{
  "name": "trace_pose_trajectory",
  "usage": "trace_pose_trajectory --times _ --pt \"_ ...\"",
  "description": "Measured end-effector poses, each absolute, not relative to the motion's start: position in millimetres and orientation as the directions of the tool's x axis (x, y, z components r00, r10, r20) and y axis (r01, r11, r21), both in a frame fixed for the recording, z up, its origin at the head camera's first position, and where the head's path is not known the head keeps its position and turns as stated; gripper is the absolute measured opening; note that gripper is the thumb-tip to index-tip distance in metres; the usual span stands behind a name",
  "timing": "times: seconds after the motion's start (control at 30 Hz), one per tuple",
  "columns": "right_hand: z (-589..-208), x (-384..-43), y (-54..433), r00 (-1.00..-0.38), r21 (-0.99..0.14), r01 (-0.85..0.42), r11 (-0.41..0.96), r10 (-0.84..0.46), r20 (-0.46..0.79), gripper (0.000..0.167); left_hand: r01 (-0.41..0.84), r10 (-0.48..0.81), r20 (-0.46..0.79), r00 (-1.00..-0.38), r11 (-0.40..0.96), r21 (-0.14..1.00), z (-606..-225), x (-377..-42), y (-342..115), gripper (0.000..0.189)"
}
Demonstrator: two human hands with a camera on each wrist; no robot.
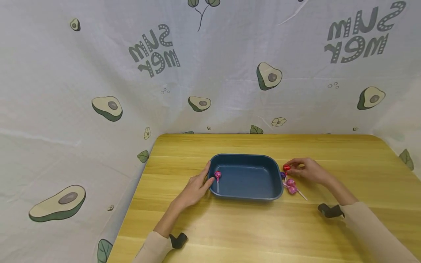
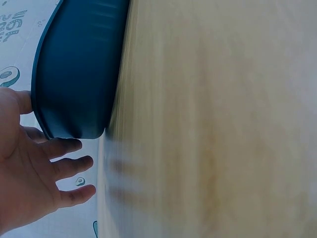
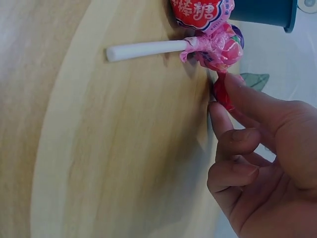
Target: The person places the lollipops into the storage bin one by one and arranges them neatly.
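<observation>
A dark blue rectangular tray [image 1: 245,198] sits on the table, with one pink lollipop [image 1: 217,174] lying inside near its left wall. At that left end my left hand [image 1: 194,189] holds the rim, thumb over the edge and the other fingers spread along the outer wall [image 2: 81,64]. Just beyond the tray's right end, my right hand [image 1: 309,171] pinches a red-wrapped lollipop [image 1: 287,167] between thumb and index finger [image 3: 219,119]. Pink lollipops [image 1: 291,190] lie bunched below it, one white stick [image 3: 143,50] pointing outward. A purple lollipop [image 1: 283,175] touches the tray's side.
The wooden table [image 1: 243,230] has a light grain and rounded far corners. Behind and to the left hangs a white cloth [image 1: 227,106] printed with avocados and lettering. Dark wrist mounts [image 1: 178,241] stick out at both beige sleeves [image 1: 371,223].
</observation>
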State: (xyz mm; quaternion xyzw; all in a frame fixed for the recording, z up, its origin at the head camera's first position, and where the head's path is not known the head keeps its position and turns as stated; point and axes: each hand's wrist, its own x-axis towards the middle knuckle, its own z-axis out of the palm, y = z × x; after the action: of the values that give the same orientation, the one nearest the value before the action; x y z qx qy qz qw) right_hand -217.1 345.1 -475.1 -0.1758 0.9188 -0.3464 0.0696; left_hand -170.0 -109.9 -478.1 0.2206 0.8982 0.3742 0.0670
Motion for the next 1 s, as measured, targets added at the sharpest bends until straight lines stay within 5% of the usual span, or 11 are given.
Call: trace_pose_trajectory --times 0.53,0.87,1.0 --pt "-447.7 -222.6 365.0 -0.972 -0.683 -0.166 0.711 -0.235 -0.008 0.036 0.346 0.453 0.039 -0.891 0.619 0.705 -478.3 -172.1 -109.8 0.07" --pt "-415.2 -226.0 335.4 -0.981 -0.697 -0.105 0.71 -0.188 -0.044 0.051 0.359 0.461 0.059 -0.886 0.599 0.715 -482.3 -174.0 -111.9 0.07" --pt "-405.7 -228.2 309.5 -0.974 -0.73 -0.14 0.669 -0.226 -0.021 0.045 0.36 0.461 0.061 -0.885 0.596 0.718 -481.8 -173.3 -111.7 0.07"
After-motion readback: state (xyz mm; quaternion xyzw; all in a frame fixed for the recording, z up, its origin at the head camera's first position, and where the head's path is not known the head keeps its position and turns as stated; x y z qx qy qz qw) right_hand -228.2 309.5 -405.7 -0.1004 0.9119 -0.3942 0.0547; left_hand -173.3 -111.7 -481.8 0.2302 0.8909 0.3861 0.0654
